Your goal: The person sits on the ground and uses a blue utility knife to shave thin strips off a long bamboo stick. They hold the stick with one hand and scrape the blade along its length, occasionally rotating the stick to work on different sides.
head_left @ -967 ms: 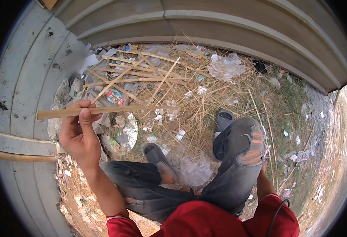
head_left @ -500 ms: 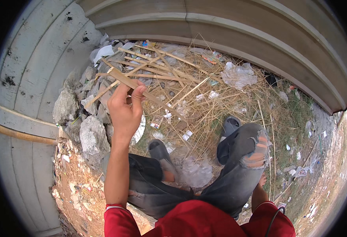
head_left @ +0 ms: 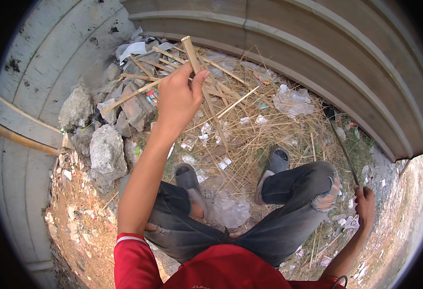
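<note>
Left of the straw lie rocks, then a side wall; behind it, the far wall; across its far left part, sticks; above it, a held strip; at its near edge, sandals; right of it, a rod

Two hands, one held strip — one dark rod — two slippers, one shirt.

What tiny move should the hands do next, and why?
Probably swing the right hand inward, bringing its long dark tool toward the wooden strip. I'd guess so because the left hand has the strip pinched over the ground, while the tool points away, out to the right, well apart from it.
</note>
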Demonstrator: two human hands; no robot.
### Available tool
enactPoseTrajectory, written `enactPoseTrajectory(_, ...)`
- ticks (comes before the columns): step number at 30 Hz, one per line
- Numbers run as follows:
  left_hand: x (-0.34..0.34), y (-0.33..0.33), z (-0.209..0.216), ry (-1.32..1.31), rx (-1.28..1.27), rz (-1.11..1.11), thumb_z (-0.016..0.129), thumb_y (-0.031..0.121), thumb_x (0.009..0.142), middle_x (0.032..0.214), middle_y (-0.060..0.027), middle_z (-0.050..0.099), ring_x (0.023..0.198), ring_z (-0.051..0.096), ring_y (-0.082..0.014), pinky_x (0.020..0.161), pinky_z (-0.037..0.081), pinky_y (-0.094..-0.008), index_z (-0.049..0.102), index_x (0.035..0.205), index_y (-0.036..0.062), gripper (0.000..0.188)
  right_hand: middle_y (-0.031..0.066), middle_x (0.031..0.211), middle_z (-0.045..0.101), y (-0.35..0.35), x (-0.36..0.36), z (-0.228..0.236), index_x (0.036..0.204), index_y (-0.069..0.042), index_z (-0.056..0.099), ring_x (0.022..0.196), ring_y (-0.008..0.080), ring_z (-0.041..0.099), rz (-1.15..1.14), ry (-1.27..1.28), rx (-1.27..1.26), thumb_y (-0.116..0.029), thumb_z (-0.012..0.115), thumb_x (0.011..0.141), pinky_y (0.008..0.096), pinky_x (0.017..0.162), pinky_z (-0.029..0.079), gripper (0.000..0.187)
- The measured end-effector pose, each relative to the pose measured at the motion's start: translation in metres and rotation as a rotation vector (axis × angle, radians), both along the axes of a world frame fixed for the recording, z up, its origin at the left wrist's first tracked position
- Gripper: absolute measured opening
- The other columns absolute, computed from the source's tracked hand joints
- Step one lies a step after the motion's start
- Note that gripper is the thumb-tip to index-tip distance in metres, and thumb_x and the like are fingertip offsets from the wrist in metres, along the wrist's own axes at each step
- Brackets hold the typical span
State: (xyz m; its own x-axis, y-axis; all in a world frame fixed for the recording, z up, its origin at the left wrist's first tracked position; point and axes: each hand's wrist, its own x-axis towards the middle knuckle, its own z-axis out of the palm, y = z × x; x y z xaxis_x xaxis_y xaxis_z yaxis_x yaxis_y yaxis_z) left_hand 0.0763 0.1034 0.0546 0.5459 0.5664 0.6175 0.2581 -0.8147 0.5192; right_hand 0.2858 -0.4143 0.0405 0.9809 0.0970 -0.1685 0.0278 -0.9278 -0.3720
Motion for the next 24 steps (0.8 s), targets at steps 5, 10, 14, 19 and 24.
enactPoseTrajectory(5,0.007,0.010,-0.005,-0.017,0.047,0.063,0.068,0.020,0.095,0.069,-0.0139,0.068,0.058,0.066,-0.0241,0.056,0.050,-0.0352,0.068,0.095,-0.0002,0.020,-0.0007,0.066,0.047,0.097,-0.040,0.077,0.103,-0.003,0.056,0.046,0.0048,0.040,0.197,0.028,0.546,-0.045,0.053,0.104,0.0202,0.043,0.032,0.042)
enactPoseTrajectory(10,-0.006,0.019,-0.004,-0.037,0.030,0.092,0.069,0.020,0.094,0.069,-0.0142,0.068,0.058,0.066,-0.0256,0.056,0.050,-0.0358,0.069,0.095,0.0000,0.020,-0.0019,0.067,0.048,0.189,-0.119,0.019,0.106,-0.003,0.054,0.049,0.0044,0.046,0.392,0.486,0.984,-0.040,0.045,0.108,0.0206,0.043,0.035,0.039)
enactPoseTrajectory(14,-0.008,0.013,-0.003,-0.051,-0.050,0.034,0.069,0.017,0.092,0.070,-0.0174,0.065,0.064,0.066,-0.0349,0.059,0.049,-0.0419,0.066,0.089,0.0000,0.018,0.0010,0.062,0.049,0.225,-0.192,-0.113,0.104,0.002,0.048,0.049,0.0098,0.049,0.409,0.875,0.665,-0.038,0.048,0.107,0.0287,0.044,0.040,0.040)
enactPoseTrajectory(19,-0.025,0.025,-0.014,-0.126,-0.226,-0.076,0.071,0.015,0.090,0.069,-0.0159,0.066,0.063,0.066,-0.0341,0.058,0.049,-0.0403,0.067,0.089,0.0001,0.015,0.0005,0.065,0.048,0.194,-0.184,-0.188,0.097,-0.005,0.049,0.044,0.0107,0.043,-0.255,1.554,0.811,-0.052,0.050,0.103,0.0293,0.044,0.041,0.047)
enactPoseTrajectory(24,-0.017,0.016,-0.012,-0.036,-0.125,-0.085,0.066,0.012,0.096,0.077,-0.0112,0.071,0.066,0.072,-0.0168,0.060,0.059,-0.0285,0.067,0.101,-0.0043,0.017,0.0016,0.064,0.046,0.189,-0.193,-0.139,0.095,-0.006,0.048,0.043,0.0104,0.040,-0.183,1.184,0.854,-0.055,0.046,0.103,0.0271,0.042,0.039,0.050)
